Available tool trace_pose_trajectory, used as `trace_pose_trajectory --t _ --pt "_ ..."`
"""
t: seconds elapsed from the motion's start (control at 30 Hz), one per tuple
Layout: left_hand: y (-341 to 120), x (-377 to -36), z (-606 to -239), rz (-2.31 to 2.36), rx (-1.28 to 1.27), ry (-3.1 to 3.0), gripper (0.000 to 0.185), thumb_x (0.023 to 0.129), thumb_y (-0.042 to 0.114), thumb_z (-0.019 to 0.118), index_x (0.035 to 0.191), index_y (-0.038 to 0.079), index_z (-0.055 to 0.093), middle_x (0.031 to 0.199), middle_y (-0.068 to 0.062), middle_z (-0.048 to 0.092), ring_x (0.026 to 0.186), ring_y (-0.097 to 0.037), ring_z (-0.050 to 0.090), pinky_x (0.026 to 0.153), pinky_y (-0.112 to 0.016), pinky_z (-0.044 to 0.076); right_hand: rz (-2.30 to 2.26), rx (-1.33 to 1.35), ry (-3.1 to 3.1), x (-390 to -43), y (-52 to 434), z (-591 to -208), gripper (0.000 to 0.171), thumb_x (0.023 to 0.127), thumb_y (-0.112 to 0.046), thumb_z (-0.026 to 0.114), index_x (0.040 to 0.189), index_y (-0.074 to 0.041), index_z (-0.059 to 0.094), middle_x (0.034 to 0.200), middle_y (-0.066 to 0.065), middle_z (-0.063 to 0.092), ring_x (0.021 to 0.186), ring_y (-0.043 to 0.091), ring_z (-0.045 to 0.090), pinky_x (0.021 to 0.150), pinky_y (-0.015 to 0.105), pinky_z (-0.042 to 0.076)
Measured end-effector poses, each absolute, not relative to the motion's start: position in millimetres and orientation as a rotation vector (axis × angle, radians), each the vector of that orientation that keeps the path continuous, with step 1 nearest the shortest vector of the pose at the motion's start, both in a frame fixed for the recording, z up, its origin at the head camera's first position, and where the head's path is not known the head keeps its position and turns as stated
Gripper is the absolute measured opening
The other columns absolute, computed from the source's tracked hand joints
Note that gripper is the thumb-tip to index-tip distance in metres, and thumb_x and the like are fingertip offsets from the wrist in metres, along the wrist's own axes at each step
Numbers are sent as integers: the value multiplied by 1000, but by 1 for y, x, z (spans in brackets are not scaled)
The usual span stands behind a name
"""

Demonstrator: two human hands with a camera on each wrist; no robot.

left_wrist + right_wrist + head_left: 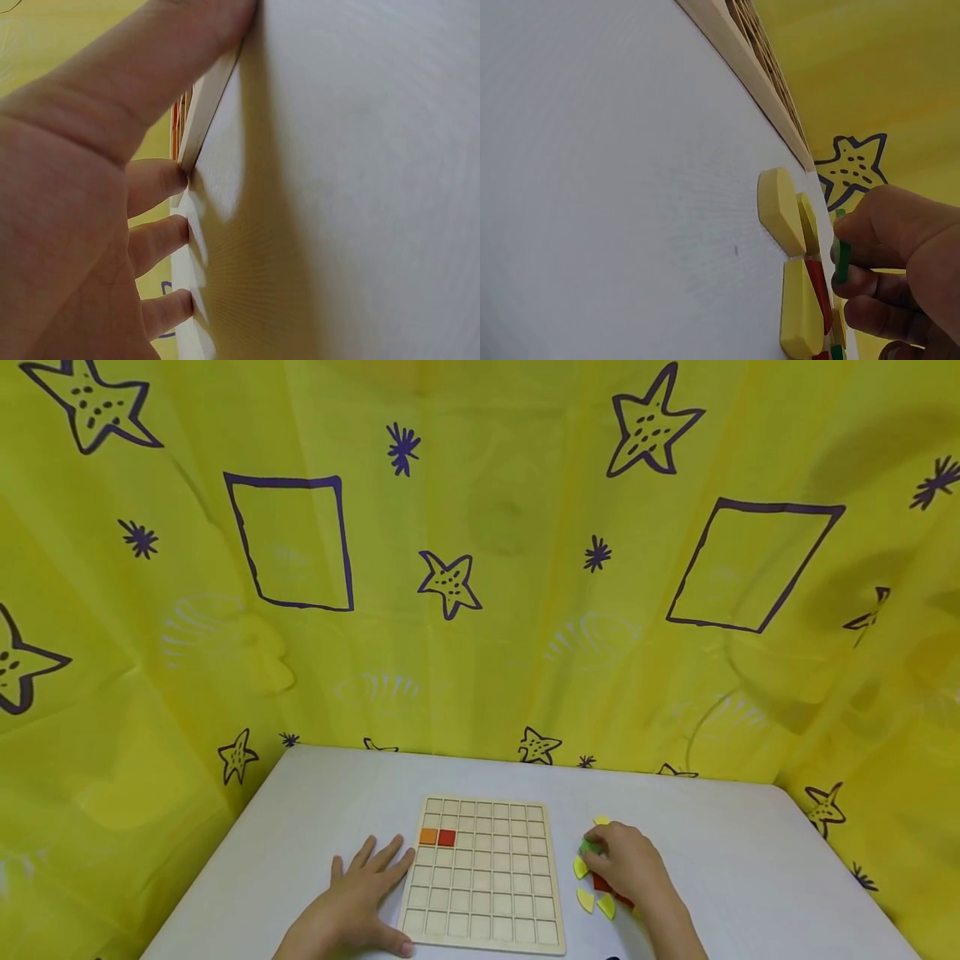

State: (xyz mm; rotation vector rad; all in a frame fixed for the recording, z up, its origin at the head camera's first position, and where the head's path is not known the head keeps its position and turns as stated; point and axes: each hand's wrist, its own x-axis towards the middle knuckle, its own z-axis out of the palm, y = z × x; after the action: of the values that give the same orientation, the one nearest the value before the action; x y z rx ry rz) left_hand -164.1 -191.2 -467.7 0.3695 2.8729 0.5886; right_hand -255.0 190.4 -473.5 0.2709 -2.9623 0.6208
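White table [750, 843] under yellow star-printed cloth [480, 610]; left hand [360, 893] flat beside grid board [483, 877], right hand [630, 864] pinching green piece [588, 847].

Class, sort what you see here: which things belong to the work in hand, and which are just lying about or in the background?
In use:
wooden grid board
orange tile and red tile set in it
green piece, pinched by the right hand
left hand, steadying the board

Lying about:
yellow pieces
white table
yellow star cloth
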Motion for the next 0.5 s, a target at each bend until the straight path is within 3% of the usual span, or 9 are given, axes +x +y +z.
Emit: trace_pose_trajectory --t 0.33,0.5 --pt "-192 -165 -470 554 396 2878 114 44 75 62 140 23 31 149 -4 22 136 -41 7 91 -75 -2 715 247 -2875 -252 182 -470 15 68 -23 64 83 -23 66 75 -12 61 64 4 49 65 26 43" --pt "-192 -167 -470 547 384 2884 114 44 75 62 140 24 30 150 -3 21 136 -41 7 92 -75 -2 777 258 -2876 -251 173 -464 16 70 -23 63 86 -23 65 62 -13 56 42 4 48 65 25 42"
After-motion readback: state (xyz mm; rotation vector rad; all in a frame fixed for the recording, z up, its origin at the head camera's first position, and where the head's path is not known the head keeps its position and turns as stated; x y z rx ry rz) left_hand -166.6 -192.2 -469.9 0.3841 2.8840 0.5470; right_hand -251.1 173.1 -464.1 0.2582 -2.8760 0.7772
